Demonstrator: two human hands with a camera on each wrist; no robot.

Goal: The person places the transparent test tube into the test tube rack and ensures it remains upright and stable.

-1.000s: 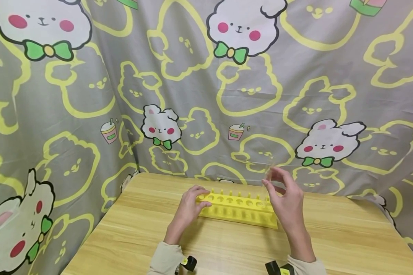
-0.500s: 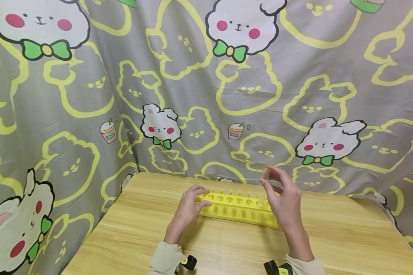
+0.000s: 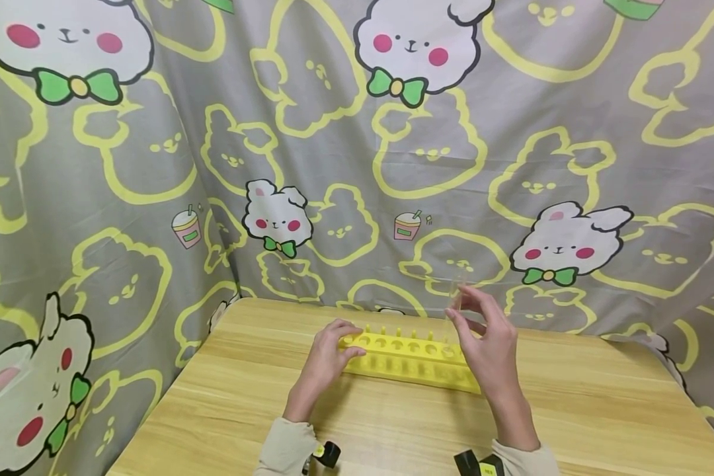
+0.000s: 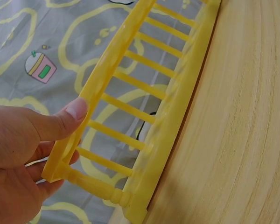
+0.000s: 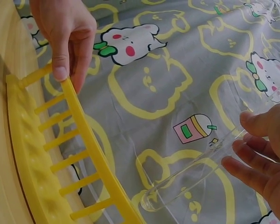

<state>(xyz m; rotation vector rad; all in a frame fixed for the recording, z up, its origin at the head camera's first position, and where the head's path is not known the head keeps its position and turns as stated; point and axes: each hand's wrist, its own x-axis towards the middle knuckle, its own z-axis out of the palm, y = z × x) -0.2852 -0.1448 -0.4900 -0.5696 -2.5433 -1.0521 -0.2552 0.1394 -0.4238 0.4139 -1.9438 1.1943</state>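
A yellow test tube rack (image 3: pixel 404 377) with a row of round holes and a row of upright pegs stands on the table. My left hand (image 3: pixel 327 354) grips its left end, thumb (image 4: pixel 77 109) on the upper plate and fingers beneath in the left wrist view. Between thumb and fingertips, my right hand (image 3: pixel 492 344) pinches a clear glass test tube (image 5: pixel 186 179) above the rack's right part. The tube's rounded bottom points down towards the upper plate (image 5: pixel 102 163); whether it touches a hole cannot be told. My right hand hides the rack's right end in the head view.
The wooden table (image 3: pixel 244 370) runs back to a grey curtain (image 3: pixel 345 152) printed with rabbits and yellow outlines, which also hangs along the left side. A black wrist camera (image 3: pixel 328 455) sits on the left cuff, another camera (image 3: pixel 469 463) on the right.
My right hand has shifted slightly left with the test tube, along the rack. The left hand and the rack stay in place.
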